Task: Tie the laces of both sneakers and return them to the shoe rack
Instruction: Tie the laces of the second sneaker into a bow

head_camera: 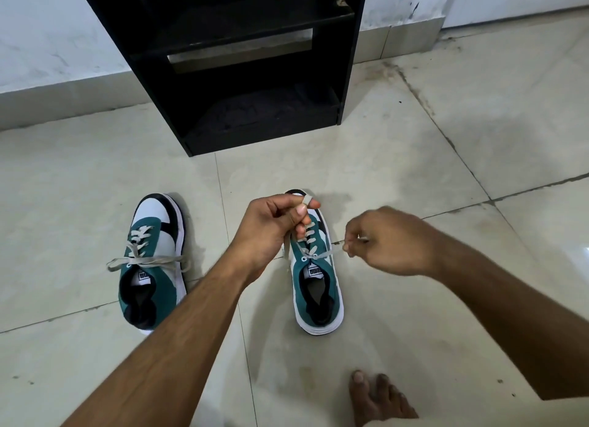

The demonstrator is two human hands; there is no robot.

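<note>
Sneakers: right sneaker (314, 277) and left sneaker (153, 261) stand on the tiled floor (446, 171) before the black shoe rack (242, 76), toes toward it. The left hand (271, 225), over the right sneaker's toe, holds one lace (307, 200) looped on a finger; the right hand (382, 238) pinches the other end out sideways. Green, white, black; grey laces.

both forearms are bare, with no sleeves, watch or rings in sight on the left hand (271, 229) or right hand (389, 241); one bare foot (376, 398), unshod, toenails dark-smudged.
</note>
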